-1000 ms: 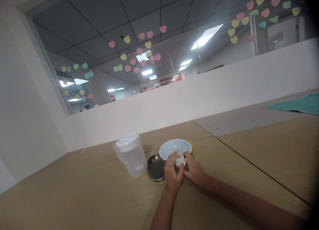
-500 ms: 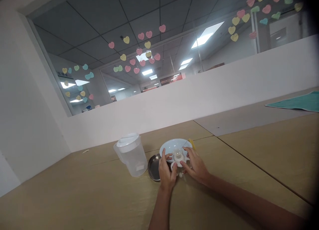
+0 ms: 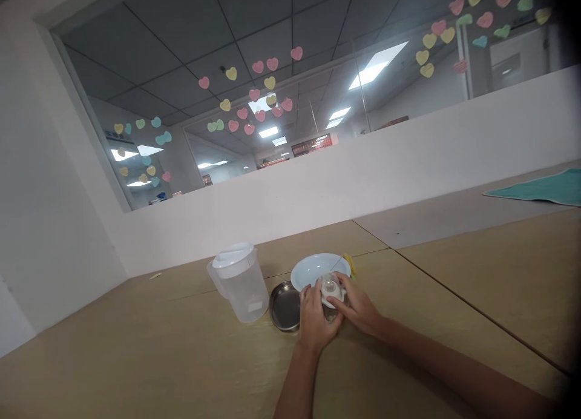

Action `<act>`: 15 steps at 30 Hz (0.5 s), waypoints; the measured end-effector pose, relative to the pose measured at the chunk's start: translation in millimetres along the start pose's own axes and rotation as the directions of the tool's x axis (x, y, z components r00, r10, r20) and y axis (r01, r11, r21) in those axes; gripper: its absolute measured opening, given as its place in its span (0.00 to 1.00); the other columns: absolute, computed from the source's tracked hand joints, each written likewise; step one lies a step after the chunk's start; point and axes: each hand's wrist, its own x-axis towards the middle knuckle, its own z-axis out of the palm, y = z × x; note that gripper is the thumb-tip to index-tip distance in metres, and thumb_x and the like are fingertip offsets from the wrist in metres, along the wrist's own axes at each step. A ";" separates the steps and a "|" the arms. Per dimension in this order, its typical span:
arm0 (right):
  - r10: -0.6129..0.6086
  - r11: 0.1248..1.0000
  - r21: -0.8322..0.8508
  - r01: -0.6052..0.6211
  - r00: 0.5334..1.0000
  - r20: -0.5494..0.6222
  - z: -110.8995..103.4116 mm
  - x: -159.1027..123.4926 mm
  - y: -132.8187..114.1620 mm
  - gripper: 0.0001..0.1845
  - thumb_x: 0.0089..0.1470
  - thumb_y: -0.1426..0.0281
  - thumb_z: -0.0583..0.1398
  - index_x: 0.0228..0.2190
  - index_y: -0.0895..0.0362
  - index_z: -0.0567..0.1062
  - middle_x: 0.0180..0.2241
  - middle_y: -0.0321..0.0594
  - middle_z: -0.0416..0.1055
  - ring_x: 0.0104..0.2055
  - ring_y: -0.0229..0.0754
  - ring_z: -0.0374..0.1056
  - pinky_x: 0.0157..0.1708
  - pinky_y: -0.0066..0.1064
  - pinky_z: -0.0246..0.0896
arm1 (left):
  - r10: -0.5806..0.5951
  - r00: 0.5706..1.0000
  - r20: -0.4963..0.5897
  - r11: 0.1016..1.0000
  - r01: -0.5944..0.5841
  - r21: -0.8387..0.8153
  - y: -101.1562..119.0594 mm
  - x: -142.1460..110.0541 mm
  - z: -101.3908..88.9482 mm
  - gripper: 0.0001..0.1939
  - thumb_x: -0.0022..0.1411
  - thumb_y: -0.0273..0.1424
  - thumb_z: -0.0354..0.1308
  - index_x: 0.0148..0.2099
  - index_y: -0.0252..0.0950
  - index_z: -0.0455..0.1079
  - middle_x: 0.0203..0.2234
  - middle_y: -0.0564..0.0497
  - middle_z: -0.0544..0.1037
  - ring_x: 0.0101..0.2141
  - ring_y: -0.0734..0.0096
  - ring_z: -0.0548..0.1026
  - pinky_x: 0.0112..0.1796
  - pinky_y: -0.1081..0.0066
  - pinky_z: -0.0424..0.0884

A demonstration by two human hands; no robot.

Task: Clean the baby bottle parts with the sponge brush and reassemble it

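A baby bottle (image 3: 330,290) with a clear domed cap and a white collar is held between both hands, low over the table. My left hand (image 3: 314,320) wraps around its left side and lower body, fingers bent. From the right, my right hand (image 3: 358,304) grips the collar area, thumb across the front and fingers behind. Most of the bottle's body is hidden by my hands. Just behind it lies a pale blue-white plate (image 3: 313,264). A round dark metal pan (image 3: 284,307) sits close to the left of my left hand.
A translucent plastic pitcher (image 3: 245,286) with a white lid stands left of the pan. Something yellow (image 3: 349,264) rests at the plate's right edge. A teal cloth (image 3: 544,188) lies at the far right. A white wall (image 3: 290,204) with a window bounds the table's back.
My left hand has turned and shifted slightly right, closing further around the bottle's lower body. The bottle has moved a little to the right. My right hand stays at the collar.
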 end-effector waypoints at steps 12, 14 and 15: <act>0.057 0.988 0.142 -0.054 0.998 -0.019 -4.8 0.1 -0.9 0.22 0.56 0.59 0.54 0.49 0.56 0.62 0.46 0.46 0.69 0.47 0.48 0.67 0.47 0.40 0.62 | 0.064 0.996 -0.063 0.997 -0.066 -0.028 6.5 -1.1 0.2 0.41 0.56 0.41 0.57 0.64 0.28 0.44 0.50 0.34 0.69 0.49 0.54 0.69 0.47 0.57 0.68; 0.042 0.993 0.111 -0.036 0.998 -0.053 -2.9 -1.1 -1.6 0.22 0.56 0.60 0.54 0.49 0.56 0.62 0.46 0.47 0.69 0.47 0.48 0.66 0.47 0.41 0.62 | 0.062 0.995 -0.083 0.998 -0.064 -0.022 7.0 -0.4 -0.2 0.41 0.55 0.40 0.58 0.64 0.28 0.45 0.49 0.35 0.69 0.47 0.55 0.70 0.46 0.57 0.68; 0.030 0.996 0.091 -0.023 0.997 -0.075 -2.2 -1.9 -1.9 0.22 0.56 0.60 0.54 0.49 0.57 0.62 0.46 0.47 0.68 0.47 0.48 0.66 0.47 0.41 0.62 | 0.066 0.993 -0.096 0.998 -0.068 -0.016 7.2 -0.1 -0.5 0.41 0.55 0.40 0.58 0.64 0.28 0.46 0.48 0.35 0.70 0.46 0.56 0.70 0.45 0.58 0.69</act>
